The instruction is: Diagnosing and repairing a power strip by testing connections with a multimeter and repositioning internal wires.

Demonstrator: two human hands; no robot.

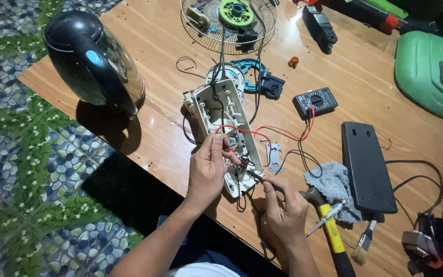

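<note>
You're at a home repair bench: a wooden table (365, 102) strewn with a multimeter (315, 101), hammer (329, 225), brush (363, 243) and fan grille (229, 23) at top centre.

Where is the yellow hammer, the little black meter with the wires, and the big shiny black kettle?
Yellow-handled hammer (330, 231), head view, on its yellow handle.
Small black multimeter (315, 101), head view, on its dial face.
Glossy black electric kettle (91, 61), head view, on its rounded body.

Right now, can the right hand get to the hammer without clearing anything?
Probably yes. The right hand holds a black probe at the open white housing, and the hammer lies right beside it on the table, handle bare. Only a screwdriver lies across it.
</note>
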